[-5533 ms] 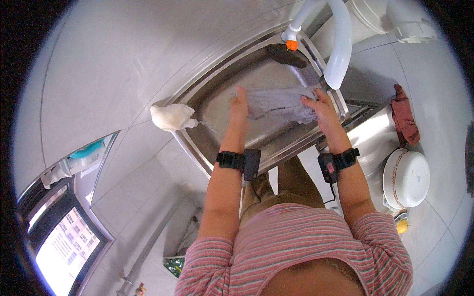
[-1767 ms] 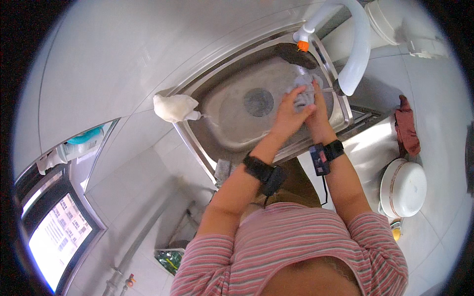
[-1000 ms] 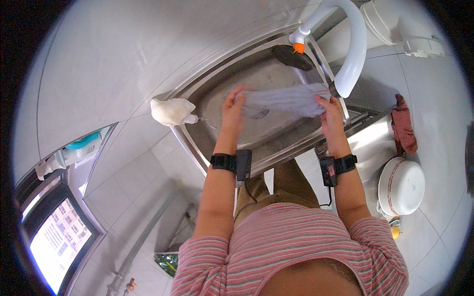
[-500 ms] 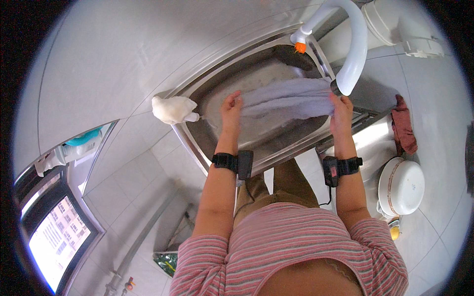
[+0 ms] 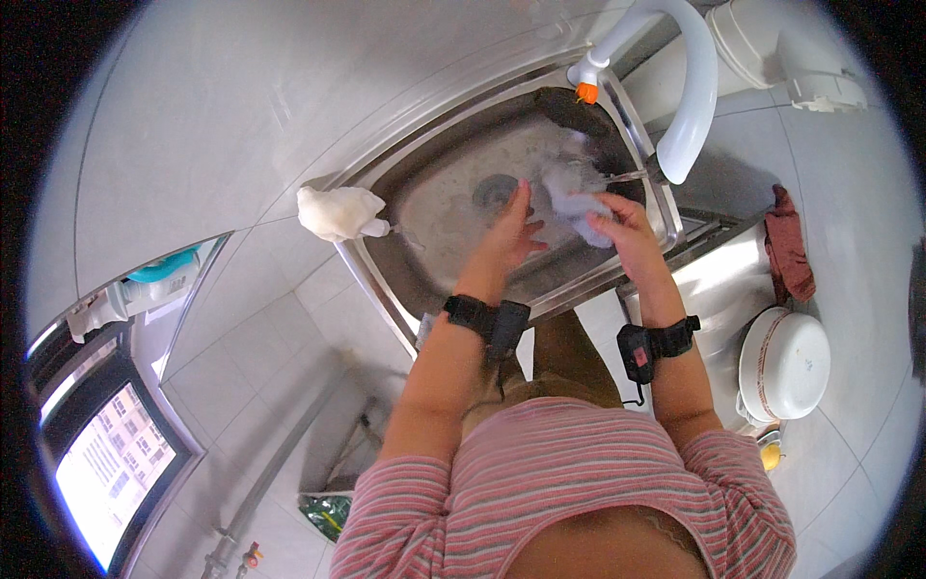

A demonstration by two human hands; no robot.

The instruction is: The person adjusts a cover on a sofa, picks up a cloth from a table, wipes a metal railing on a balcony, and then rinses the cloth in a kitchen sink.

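Note:
In the metal sink (image 5: 424, 236), my right hand (image 5: 632, 236) grips a pale grey-lavender cloth (image 5: 577, 205), which hangs bunched up below the spout. My left hand (image 5: 509, 236) is off the cloth, over the middle of the basin near the round drain (image 5: 494, 191), its fingers apart and nothing in them. A thick white curved faucet (image 5: 696, 106) arches over the sink's right side. From its dark tip a thin streak, seemingly water, runs toward the cloth. Part of the cloth is blurred.
A cream cloth bundle (image 5: 340, 214) sits on the sink's left corner. To the right are an upturned white basin (image 5: 796, 367) and a reddish-brown cloth (image 5: 789, 246). An orange valve knob (image 5: 586, 94) is at the faucet's base. Tiled wall rises behind the sink.
The cloth was stretched wide between both hands; now it is gathered into a small bunch in my right hand. My left hand has let go and shifted right; my right hand moved left.

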